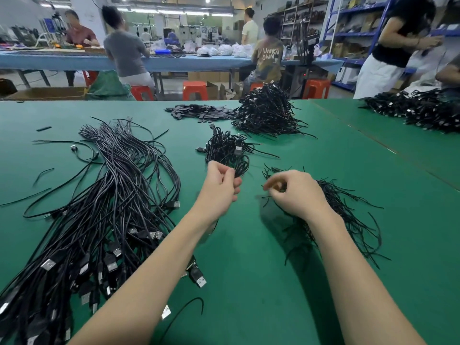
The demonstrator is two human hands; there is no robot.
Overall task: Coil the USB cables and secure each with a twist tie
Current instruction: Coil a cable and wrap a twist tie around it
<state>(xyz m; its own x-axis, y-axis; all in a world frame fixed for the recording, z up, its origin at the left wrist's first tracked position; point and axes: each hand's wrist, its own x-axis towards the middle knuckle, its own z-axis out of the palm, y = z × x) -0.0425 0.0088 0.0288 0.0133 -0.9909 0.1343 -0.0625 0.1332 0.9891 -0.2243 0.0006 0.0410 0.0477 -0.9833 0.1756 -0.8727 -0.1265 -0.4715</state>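
A big sheaf of loose black USB cables lies on the green table at the left, plugs toward me. My left hand grips a coiled cable at the near edge of a small heap of coiled cables. My right hand hovers with curled fingers over a pile of thin black twist ties; it is blurred, and whether it pinches a tie cannot be told.
A larger heap of finished coils and a scatter of small dark pieces lie farther back. Another cable pile sits on the right table. Several people work at a blue bench beyond orange stools.
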